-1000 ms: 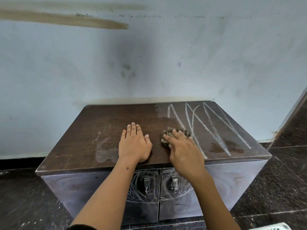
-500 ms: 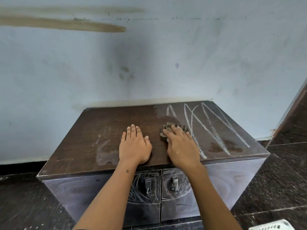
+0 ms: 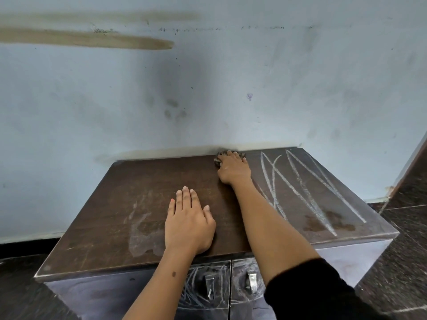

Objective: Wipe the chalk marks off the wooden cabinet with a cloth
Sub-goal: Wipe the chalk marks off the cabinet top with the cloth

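1. The person is bending over the wooden cabinet (image 3: 161, 181), which is standing against a pale blue wall (image 3: 208, 88) on a dark tiled floor (image 3: 404, 250).
2. The right hand (image 3: 233, 168) is reaching to the far edge of the cabinet top, fingers curled over a bunched dark cloth (image 3: 218, 158) and pressing it down where the top is meeting the wall.
3. The left hand (image 3: 188, 225) is lying flat on the top near the front edge, fingers straight and close together, holding nothing — it appears to be bracing the body.
4. Progress, as I judge it: the left and middle of the top are looking largely clean, with only a faint pale smear (image 3: 143, 236) showing left of the flat hand. The job is roughly half done on the top surface.
5. Work left: long crossing chalk marks (image 3: 305, 188) are covering the right part of the top, running from the back edge toward the front corner. More chalk scribbles (image 3: 196, 287) are showing on the front doors around the two metal handles (image 3: 251, 281) — these are untouched.
6. Containers: both cabinet doors are shut, so I cannot tell what is inside.
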{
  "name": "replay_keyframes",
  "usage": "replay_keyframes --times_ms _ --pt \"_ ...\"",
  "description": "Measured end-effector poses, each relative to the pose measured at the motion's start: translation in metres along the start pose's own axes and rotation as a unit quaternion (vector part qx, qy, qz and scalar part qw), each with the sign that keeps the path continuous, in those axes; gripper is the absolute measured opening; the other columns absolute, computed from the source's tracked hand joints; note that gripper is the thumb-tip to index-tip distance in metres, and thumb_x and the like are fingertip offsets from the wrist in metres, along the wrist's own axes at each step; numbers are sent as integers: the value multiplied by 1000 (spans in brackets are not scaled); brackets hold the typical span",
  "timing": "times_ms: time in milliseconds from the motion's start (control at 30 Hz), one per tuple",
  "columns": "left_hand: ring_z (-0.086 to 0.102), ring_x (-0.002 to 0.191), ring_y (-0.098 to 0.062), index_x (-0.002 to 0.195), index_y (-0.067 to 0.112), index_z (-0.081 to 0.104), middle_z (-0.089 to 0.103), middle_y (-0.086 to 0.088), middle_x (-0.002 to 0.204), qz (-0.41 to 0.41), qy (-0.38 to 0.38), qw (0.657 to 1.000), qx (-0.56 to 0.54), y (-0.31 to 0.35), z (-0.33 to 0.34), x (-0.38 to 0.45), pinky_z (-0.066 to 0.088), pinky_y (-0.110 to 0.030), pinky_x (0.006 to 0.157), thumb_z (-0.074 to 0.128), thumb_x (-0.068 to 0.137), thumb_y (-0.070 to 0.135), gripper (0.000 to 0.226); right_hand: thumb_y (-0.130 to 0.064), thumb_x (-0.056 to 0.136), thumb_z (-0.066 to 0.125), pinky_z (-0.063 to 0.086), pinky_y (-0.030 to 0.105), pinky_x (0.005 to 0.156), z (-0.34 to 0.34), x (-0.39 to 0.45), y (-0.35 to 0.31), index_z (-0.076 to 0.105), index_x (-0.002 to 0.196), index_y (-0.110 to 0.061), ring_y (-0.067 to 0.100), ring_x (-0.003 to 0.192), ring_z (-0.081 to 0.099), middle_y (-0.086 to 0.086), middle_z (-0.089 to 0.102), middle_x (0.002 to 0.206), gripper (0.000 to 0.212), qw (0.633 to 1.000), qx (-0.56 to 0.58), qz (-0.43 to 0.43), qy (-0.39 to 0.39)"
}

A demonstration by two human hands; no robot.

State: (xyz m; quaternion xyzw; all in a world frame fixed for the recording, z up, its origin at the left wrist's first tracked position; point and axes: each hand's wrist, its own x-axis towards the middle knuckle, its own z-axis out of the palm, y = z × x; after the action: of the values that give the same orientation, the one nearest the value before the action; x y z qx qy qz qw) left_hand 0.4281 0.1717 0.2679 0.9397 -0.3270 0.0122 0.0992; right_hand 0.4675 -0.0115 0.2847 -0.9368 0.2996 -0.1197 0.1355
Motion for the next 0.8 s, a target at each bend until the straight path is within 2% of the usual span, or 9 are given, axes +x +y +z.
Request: replay_keyframes --times_ms 133,267,400,533,667,800 --pt "-6 146 -20 150 7 0 -5 -10 158 0 11 1000 -8 1 -1 0 -2 -35 119 13 100 36 59 -23 96 36 8 46 118 11 18 -32 31 146 -13 26 145 11 10 18 156 50 999 -32 24 4" --pt "-11 145 -22 149 5 -7 -11 -12 157 13 -13 1000 19 -2 -2 0 -3 -37 119 17 100 37 63 -21 96 37 9 44 118 26 20 -77 31 146 -14 25 144 14 9 20 156 51 996 -30 -82 -25" --pt "-8 145 -19 150 8 -2 -7 -9 158 5 -3 1000 -15 -2 -3 -1 -3 -35 119 13 100 37 60 -18 97 39 15 40 118 13 24 -63 32 146 -22 26 143 20 7 23 155 49 990 -18 -119 -68" --pt "-8 145 -18 150 8 -1 -7 -7 158 0 -1 1000 -19 -1 -2 -1 -4 -34 119 12 100 38 59 -19 96 41 24 40 114 -8 27 -6 36 144 -25 31 137 31 10 28 152 48 997 -24 -58 -40" --pt "-8 145 -19 150 7 -3 -8 -9 158 -2 1 1000 -10 1 -1 0 -4 -35 119 11 100 37 60 -16 94 40 20 40 116 -20 34 46 35 144 -24 30 139 25 10 28 152 51 999 -28 23 -22" --pt "-7 145 -19 150 7 -2 -7 -9 158 -5 4 1000 -5 1 -1 -1 -3 -35 119 12 100 36 60 -19 95 37 17 44 117 -4 34 22 35 143 -11 27 140 24 11 30 150 49 994 -68 74 29"
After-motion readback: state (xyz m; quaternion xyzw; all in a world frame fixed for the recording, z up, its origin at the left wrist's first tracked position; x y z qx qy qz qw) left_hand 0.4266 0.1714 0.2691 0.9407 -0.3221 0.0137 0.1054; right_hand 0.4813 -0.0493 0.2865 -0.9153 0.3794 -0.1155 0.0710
